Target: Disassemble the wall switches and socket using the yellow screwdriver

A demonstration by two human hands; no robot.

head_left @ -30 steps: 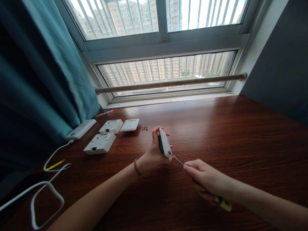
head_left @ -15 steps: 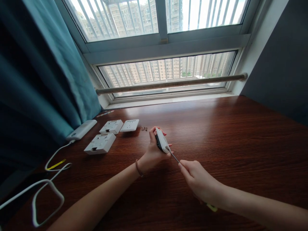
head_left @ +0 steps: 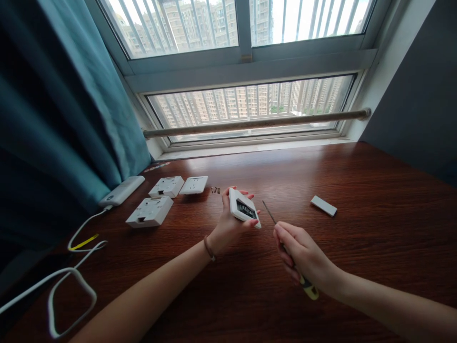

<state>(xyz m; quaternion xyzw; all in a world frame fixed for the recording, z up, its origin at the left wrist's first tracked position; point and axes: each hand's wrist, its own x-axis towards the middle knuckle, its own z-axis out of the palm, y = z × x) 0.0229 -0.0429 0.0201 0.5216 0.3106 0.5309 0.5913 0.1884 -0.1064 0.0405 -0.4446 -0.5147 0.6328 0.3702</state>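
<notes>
My left hand (head_left: 230, 220) grips a white wall switch panel (head_left: 234, 196) by its edges, tilted above the table. A rectangular opening in its front shows dark inner parts. In my right hand (head_left: 298, 250) is a screwdriver (head_left: 309, 288) with a yellow and black handle, its thin metal shaft pointing up and left. The tip stands just right of the panel, apart from it. A loose white rectangular cover (head_left: 323, 206) lies on the table farther right.
Left on the brown table (head_left: 374, 257) are two white mounting boxes (head_left: 150, 212), a socket panel (head_left: 193, 185) and several small screws (head_left: 215, 190). A white device (head_left: 122, 190), its white cable (head_left: 93, 305) and a yellow strip (head_left: 84, 242) lie by the curtain (head_left: 103, 124).
The white cover has come off the panel and now lies at the right. The screwdriver tip has left the panel's edge. My left hand has turned the panel's front more into view.
</notes>
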